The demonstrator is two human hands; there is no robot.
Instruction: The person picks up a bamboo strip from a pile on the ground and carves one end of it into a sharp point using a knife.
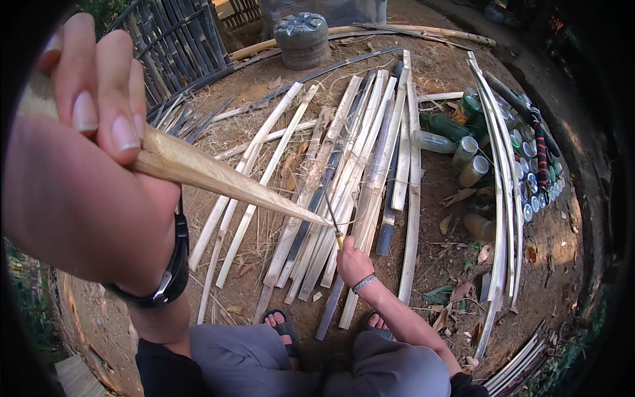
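My left hand [79, 152] is raised close to the camera, fingers closed around a pale bamboo strip [218, 178] that tapers to a sharp point near the middle of the view. A dark watch sits on that wrist. My right hand [352, 261], with a beaded bracelet, is lower down and grips a thin knife [333, 217] by its yellowish handle; the blade points up toward the strip's tip. Whether blade and tip touch I cannot tell.
Many split bamboo slats [370, 165] lie side by side on the dirt ground ahead of my sandalled feet. Glass bottles and jars [473, 155] cluster at the right beside curved bamboo strips [503, 198]. A woven bamboo panel [178, 46] and a round grey block [301, 40] stand farther off.
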